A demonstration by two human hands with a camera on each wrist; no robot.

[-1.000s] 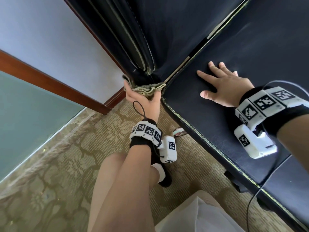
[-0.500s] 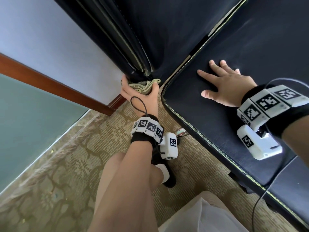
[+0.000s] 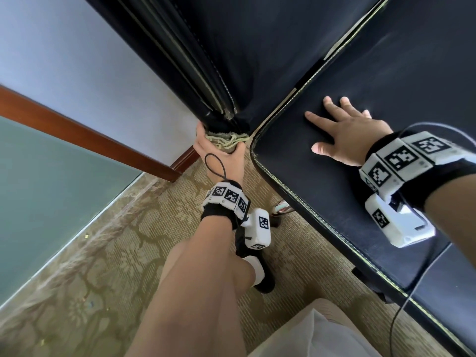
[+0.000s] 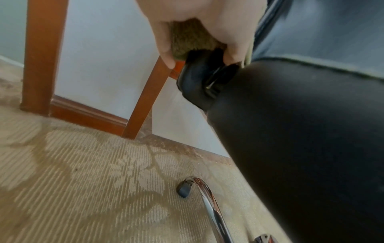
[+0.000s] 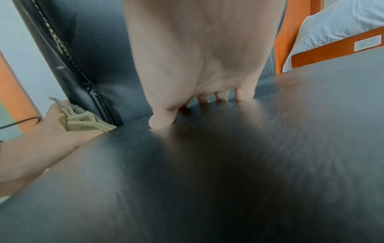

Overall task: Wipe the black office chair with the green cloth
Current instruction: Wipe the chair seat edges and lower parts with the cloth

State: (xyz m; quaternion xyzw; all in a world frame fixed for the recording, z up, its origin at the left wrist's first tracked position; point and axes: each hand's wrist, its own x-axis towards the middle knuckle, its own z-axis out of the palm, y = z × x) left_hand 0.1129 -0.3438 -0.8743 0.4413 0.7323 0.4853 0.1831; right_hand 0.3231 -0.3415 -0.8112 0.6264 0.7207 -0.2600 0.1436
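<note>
Cloth (image 3: 226, 140) bunched in left hand (image 3: 221, 158), fingers curled round it, pressed vs bottom corner of chair (image 3: 386, 81) backrest, just beside seat's rear corner. Right hand (image 3: 347, 140) flat on seat w/ fingers straight & spread, gripping nothing. Chrome leg (image 4: 209, 202) on patterned carpet (image 3: 98, 266) below; wood trim (image 3: 85, 135) along wall.
</note>
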